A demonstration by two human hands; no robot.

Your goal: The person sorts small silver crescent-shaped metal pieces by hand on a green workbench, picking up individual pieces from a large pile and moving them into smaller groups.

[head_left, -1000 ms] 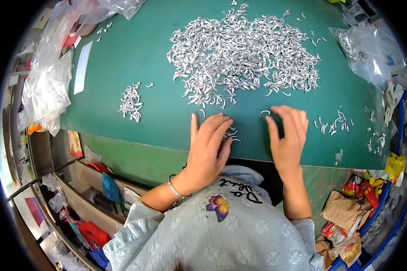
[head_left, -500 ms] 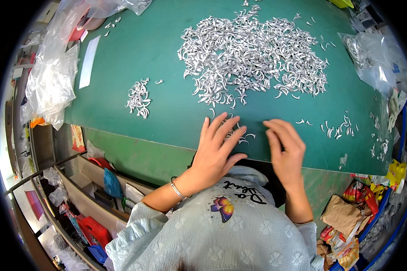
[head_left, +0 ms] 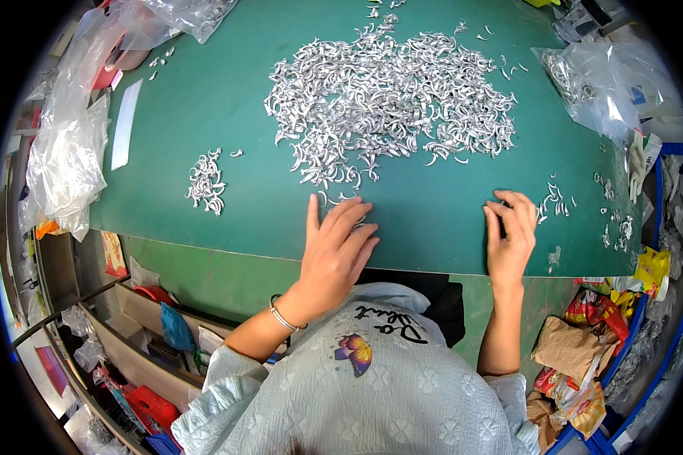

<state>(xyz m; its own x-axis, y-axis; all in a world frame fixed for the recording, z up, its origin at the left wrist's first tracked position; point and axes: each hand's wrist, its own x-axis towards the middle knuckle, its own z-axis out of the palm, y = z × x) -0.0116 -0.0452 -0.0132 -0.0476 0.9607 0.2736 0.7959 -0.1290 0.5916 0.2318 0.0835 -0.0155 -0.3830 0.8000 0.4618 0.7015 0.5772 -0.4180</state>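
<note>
On the green tabletop (head_left: 281, 220) lies a large heap of small curved silver metal pieces (head_left: 395, 98). My left hand (head_left: 334, 243) rests palm down at the heap's near edge, fingers spread over a few pieces that it partly hides. Farther right, my right hand (head_left: 513, 239) is curled, thumb and fingertips drawn together at the table; whatever lies between them is too small to make out. Just beyond its fingers is a small scatter of similar pieces (head_left: 555, 201). A separate small pile of pieces (head_left: 206, 182) sits to the left.
Clear plastic bags lie at the left edge (head_left: 68, 159) and right edge (head_left: 596, 87). A white strip (head_left: 126, 125) is on the table's left. More pieces (head_left: 618, 227) lie far right. Below stand a drawer-like bin (head_left: 140, 334) and a brown paper bag (head_left: 573, 345).
My right hand has moved right, away from my left hand, toward the right scatter. My left hand now covers more of the pieces beneath it. The whole view has shifted slightly.
</note>
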